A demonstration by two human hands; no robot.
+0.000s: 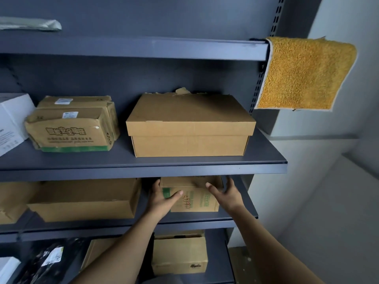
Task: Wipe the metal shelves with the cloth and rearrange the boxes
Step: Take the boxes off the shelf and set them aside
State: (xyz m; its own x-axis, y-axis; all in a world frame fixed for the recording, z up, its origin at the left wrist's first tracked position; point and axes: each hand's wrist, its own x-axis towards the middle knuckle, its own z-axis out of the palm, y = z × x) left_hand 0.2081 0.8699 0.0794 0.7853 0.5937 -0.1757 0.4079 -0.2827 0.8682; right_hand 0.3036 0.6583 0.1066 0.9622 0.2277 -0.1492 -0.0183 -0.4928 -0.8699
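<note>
1. The left hand [162, 198] and the right hand [225, 193] are flanking the small box [194, 199] on the lower shelf [246, 201], one at each side. This is probably so it can be slid or lifted squarely.
2. Each grip is standing apart, with fingers spread and fairly straight. The thumbs are lying over the box's front face rather than curling round it. I cannot tell how firmly they are pressing.
3. The cloth [303, 74] is hanging off the right end of the upper shelf [143, 48], well apart from both hands. It seems to be parked there to free them for moving boxes.
4. Counting, four shelf levels and one cloth are showing.
5. The middle shelf [123, 160] is carrying a white box [12, 119], two crushed printed boxes [71, 128] and one lidded box [190, 128].
6. The lower shelf is holding three brown boxes, including the large box [86, 199]. At least two more are sitting on the level below.
</note>
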